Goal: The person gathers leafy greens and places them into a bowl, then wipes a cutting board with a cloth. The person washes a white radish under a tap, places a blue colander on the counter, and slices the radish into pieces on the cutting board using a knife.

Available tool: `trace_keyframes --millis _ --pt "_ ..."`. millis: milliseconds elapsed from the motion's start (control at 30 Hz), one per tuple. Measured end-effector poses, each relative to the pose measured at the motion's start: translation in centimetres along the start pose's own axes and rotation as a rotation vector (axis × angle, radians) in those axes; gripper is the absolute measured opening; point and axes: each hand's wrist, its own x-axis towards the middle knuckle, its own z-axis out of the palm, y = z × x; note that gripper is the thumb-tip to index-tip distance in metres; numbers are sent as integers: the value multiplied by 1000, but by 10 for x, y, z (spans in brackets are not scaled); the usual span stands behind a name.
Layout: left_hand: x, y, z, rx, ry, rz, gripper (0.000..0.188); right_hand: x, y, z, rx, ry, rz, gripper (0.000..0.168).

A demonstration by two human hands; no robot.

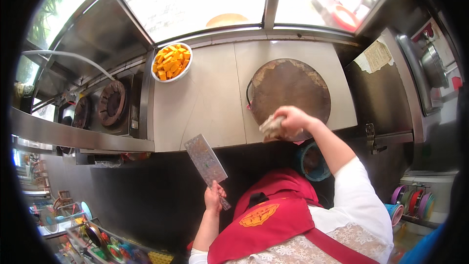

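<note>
My left hand (214,196) grips the handle of a wide cleaver (206,159), its blade pointing away from me over the counter's front edge. Bits of food cling to the blade. In my right hand (293,119) is a crumpled pale cloth (272,127), held at the near-left rim of a round wooden chopping block (291,88). The block's top is brown and damp-looking, with a lighter worn band along its far edge. At the counter's far left corner stands a white bowl (157,77) heaped with orange chunks (171,62) of what looks like pumpkin.
The block and bowl rest on a pale tiled counter (205,99) below a window. Gas burners (111,102) lie to the left, behind a metal ledge. A blue bucket (314,161) stands below the counter's front edge at my right. Metal cabinets (381,99) flank the right side.
</note>
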Motion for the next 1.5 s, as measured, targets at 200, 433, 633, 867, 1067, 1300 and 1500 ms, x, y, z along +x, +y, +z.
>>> trace_keyframes --millis 200,433,633,867,1067,1300,1500 --pt "-14 -11 26 36 -6 31 29 52 12 32 -503 404 194 35" --pt "-9 -23 96 76 -57 33 28 -35 30 44 -700 -69 -378 25" --pt "-6 -32 204 235 -154 11 22 -136 118 -15 -650 27 -188 24" --pt "-1 -54 302 627 -448 -21 15 -207 120 -122 -45 464 -194 25" --pt "-25 -66 391 1136 -696 32 24 -216 115 -149 -170 767 -418 38" --pt "-61 -86 452 1356 -997 -49 22 -278 156 -63 -352 566 -98 35" --pt "-45 -130 444 1070 -1025 -224 23 -364 176 -27 -362 728 253 31"
